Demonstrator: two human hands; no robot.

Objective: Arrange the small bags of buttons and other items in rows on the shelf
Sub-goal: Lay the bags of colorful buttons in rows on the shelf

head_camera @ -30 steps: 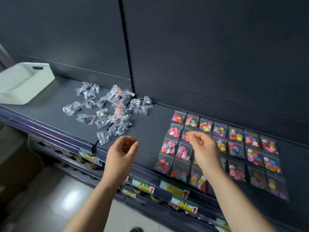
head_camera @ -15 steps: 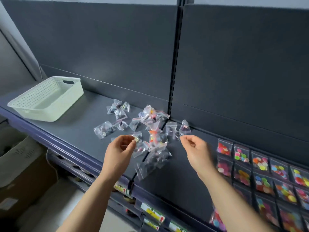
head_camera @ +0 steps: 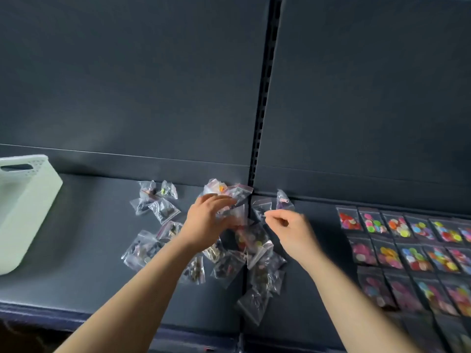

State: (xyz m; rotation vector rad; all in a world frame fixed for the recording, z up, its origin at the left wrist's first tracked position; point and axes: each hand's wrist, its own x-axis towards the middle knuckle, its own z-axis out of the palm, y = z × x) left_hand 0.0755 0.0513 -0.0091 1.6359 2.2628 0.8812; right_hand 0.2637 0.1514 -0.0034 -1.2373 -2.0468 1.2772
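Left hand (head_camera: 207, 217) spread on loose pile (head_camera: 257, 243); right hand (head_camera: 290, 228) pinched at clear bag (head_camera: 261, 206), grip unclear. Careless sweeping could scatter bags off shelf (head_camera: 89, 263)

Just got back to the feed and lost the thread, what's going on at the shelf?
A person is sorting small bags on a dark shelf. The left hand lies over the loose pile mid-shelf; whether it grips one is unclear. The right hand pinches the edge of a clear bag near the back. Rows of button bags already lie to the right, a pale basket at the left.
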